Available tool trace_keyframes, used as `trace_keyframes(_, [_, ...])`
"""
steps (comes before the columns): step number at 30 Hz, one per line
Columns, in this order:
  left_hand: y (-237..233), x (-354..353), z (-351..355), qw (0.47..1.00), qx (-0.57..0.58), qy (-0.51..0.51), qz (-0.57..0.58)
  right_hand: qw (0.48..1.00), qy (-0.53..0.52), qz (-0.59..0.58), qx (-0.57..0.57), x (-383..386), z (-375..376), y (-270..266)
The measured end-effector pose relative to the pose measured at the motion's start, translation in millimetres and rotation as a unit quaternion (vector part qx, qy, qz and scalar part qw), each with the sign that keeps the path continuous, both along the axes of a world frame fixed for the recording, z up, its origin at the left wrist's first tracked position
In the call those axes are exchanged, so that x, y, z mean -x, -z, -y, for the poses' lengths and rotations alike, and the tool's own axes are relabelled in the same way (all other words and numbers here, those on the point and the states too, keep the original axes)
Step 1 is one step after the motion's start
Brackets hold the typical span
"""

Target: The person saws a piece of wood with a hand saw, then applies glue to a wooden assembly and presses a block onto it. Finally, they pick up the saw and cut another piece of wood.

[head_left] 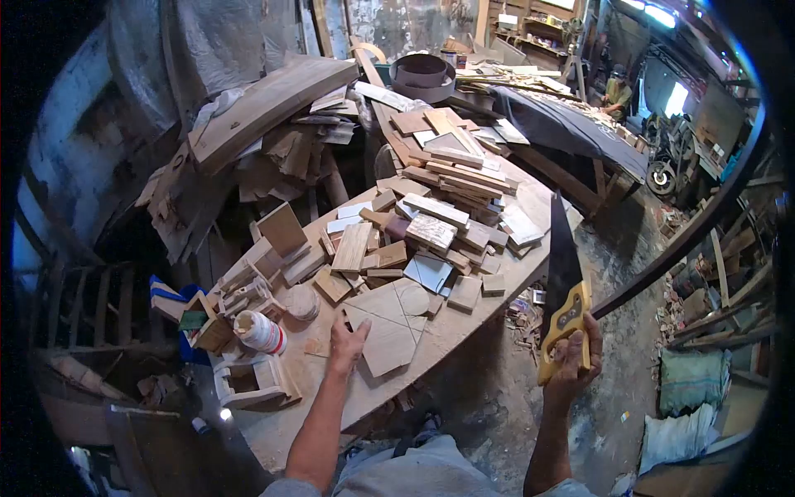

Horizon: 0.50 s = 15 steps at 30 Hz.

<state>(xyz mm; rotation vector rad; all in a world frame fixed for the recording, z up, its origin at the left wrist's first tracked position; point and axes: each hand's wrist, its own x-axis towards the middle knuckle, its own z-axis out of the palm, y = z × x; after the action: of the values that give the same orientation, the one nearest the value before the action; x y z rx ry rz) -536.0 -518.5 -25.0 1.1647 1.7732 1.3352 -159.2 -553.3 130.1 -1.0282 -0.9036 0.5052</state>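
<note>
My right hand [573, 358] is wrapped round the yellow handle of a handsaw [565, 261]. Its dark blade points up, beside the workbench and apart from any wood. At the bench's near edge, my left hand [348, 341] grips the left side of a flat wooden board [383, 338], with the thumb on top and some fingers hidden. Dark pencil-like lines cross the board, and its outline is angular. Just behind it lies a heap of wood offcuts [432, 232]. A round wooden disc [301, 302] sits left of my left hand.
On the workbench [319, 406] stand a white tub [258, 331] and a small wooden frame [248, 383]. A large timber slab [269, 103] rests on a pile at back left. A dark-covered table [580, 137] and a person [616, 91] are farther right. Scraps litter the floor.
</note>
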Motion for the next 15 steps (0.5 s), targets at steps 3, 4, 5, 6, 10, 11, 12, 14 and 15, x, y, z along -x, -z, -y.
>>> trace_keyframes(3, [-20,5,26,0.991,-0.016,0.021,0.128,0.997,0.034,0.070,0.019,5,48,22])
trace_keyframes(4, [-26,10,40,0.989,0.001,0.034,0.145,0.995,0.044,0.093,0.014,10,65,28])
trace_keyframes(5, [-23,19,53,0.987,0.022,0.048,0.151,0.992,0.056,0.117,0.009,14,83,33])
trace_keyframes(6, [-19,31,70,0.985,0.046,0.064,0.155,0.996,0.033,0.083,0.020,28,109,29])
trace_keyframes(10, [0,52,112,0.967,0.058,0.125,0.215,0.994,0.046,0.074,0.067,72,197,33])
trace_keyframes(11, [14,60,120,0.964,0.066,0.141,0.214,0.991,0.060,0.085,0.079,84,218,38])
trace_keyframes(12, [14,68,122,0.970,0.118,0.188,0.103,0.988,0.089,0.091,0.090,97,240,46])
trace_keyframes(14, [9,65,124,0.967,0.062,0.235,0.076,0.987,0.108,0.078,0.090,118,274,57])
trace_keyframes(15, [4,61,126,0.965,0.033,0.254,0.065,0.990,0.098,0.057,0.082,127,290,57])
